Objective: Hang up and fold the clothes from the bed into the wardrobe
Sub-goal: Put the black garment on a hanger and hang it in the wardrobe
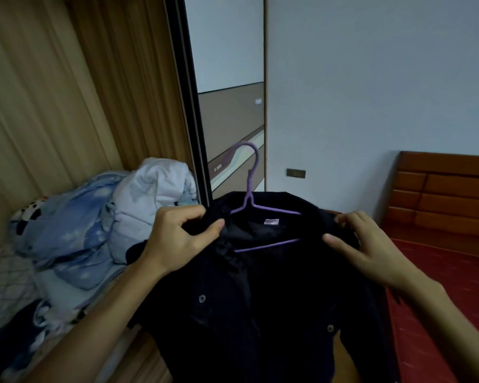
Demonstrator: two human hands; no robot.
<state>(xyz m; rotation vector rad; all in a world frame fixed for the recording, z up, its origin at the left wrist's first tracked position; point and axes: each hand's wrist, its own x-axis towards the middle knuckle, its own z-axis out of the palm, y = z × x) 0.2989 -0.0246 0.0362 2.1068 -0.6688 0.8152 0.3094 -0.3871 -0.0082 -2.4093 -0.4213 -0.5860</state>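
Observation:
A black buttoned jacket (260, 305) hangs in front of me on a purple hanger (249, 189), whose hook sticks up above the collar. My left hand (177, 239) grips the jacket's left shoulder, thumb on the fabric near the collar. My right hand (371, 247) pinches the right shoulder between thumb and fingers. A small label shows inside the collar. The lower part of the hanger is mostly hidden by the jacket.
At the left lies a bed with a pile of light blue and white clothes (108, 217) and a dark garment (20, 335). A mirrored sliding wardrobe door (227, 106) stands behind. On the right are a red bed (440, 286) and its wooden headboard (448, 194).

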